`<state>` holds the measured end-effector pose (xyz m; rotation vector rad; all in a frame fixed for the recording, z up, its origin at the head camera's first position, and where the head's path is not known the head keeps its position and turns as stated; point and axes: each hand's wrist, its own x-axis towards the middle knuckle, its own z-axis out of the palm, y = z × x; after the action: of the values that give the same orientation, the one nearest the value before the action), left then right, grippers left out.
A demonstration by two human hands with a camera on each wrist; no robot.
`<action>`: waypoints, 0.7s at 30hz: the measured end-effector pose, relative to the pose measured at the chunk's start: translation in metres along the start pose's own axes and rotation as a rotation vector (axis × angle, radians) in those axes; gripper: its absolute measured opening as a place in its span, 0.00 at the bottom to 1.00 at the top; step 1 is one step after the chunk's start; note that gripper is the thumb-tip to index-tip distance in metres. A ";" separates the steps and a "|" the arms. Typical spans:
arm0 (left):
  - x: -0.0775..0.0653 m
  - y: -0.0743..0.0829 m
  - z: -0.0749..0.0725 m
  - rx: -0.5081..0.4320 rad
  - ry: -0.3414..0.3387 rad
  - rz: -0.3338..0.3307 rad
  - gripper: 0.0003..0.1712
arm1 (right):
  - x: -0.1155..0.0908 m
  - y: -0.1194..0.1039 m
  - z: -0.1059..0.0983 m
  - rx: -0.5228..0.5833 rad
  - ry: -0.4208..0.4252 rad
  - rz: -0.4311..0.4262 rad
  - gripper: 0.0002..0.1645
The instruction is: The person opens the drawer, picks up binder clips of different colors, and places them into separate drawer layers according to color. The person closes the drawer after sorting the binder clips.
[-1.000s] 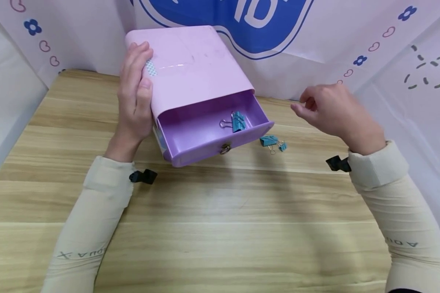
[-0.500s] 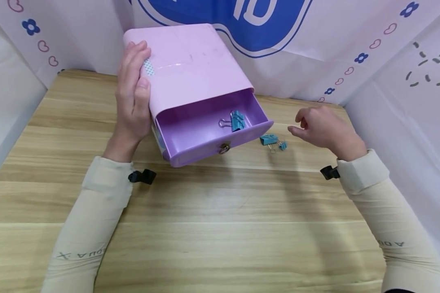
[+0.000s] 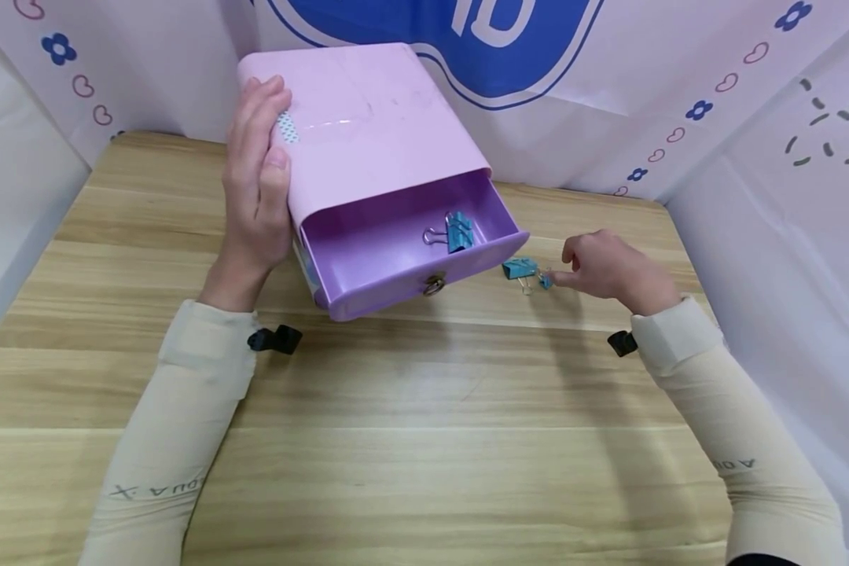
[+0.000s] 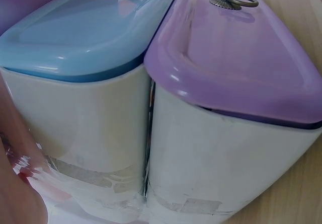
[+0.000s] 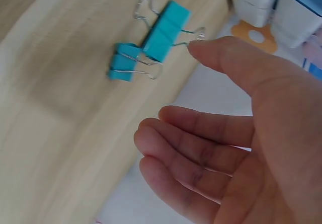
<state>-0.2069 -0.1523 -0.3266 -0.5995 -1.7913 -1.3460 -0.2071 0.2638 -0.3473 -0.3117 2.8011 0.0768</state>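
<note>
My left hand [image 3: 255, 181] rests on the left edge of a pink drawer cabinet [image 3: 375, 118], its fingers lying along the upper corner. The cabinet's top purple drawer [image 3: 357, 263] is pulled out, with a teal binder clip [image 3: 460, 232] inside near the front. To its right, on the table, lie a larger teal binder clip [image 5: 166, 30] and a smaller teal binder clip [image 5: 124, 61], touching. My right hand [image 3: 611, 271] hovers just right of them, thumb and fingers apart and nothing between them. The left wrist view shows a blue drawer [image 4: 90, 32] and another purple drawer [image 4: 236, 58], both closed.
The wooden table [image 3: 410, 472] extends in front of the cabinet. A white printed sheet [image 3: 608, 79] with a blue emblem hangs directly behind it. Pale side walls [image 3: 785, 236] stand at both sides.
My right hand has come down and left, from above the table to beside the two loose clips. My left hand and the open drawer stay in place.
</note>
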 end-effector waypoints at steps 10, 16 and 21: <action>0.000 0.000 0.001 -0.001 0.003 0.001 0.36 | 0.011 0.006 0.019 0.035 -0.076 0.016 0.23; 0.000 0.000 0.001 -0.004 0.001 -0.002 0.36 | 0.015 0.006 0.025 0.057 -0.091 0.034 0.20; 0.000 0.000 0.000 0.000 -0.004 -0.008 0.36 | 0.018 0.005 0.028 0.083 -0.105 0.052 0.19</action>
<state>-0.2063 -0.1525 -0.3265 -0.5960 -1.7986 -1.3516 -0.2160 0.2673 -0.3793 -0.2085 2.6995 -0.0109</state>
